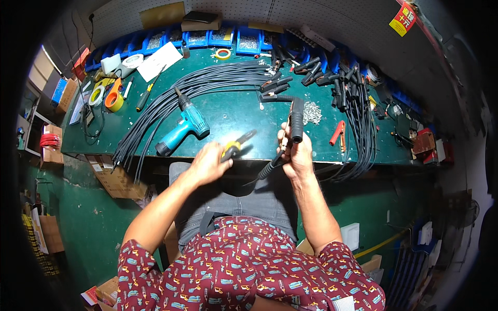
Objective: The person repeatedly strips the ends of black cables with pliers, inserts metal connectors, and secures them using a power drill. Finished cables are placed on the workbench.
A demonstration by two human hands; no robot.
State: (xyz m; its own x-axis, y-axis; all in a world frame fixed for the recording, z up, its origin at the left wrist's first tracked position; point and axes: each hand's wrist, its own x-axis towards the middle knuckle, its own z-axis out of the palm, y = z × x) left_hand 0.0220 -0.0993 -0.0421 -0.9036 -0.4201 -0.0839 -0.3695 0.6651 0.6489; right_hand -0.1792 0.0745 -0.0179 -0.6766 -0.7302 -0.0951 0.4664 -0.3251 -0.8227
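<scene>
My left hand is closed around yellow-and-black pliers, their dark jaws slanting up to the right. In my right hand, above the table's front edge, is a black-handled battery clamp with copper-coloured metal parts. A black cable with a ribbed sleeve hangs from it toward my lap. Beyond my right hand lies a pile of small metal screws or similar parts. A red-handled clamp rests to its right. Nearest my left hand on the table is a teal cordless drill.
A bundle of black cables curves across the green table; another bundle hangs over its front edge at right. Several black clamps lie there. Blue bins line the back. A screwdriver and an orange tape dispenser lie left.
</scene>
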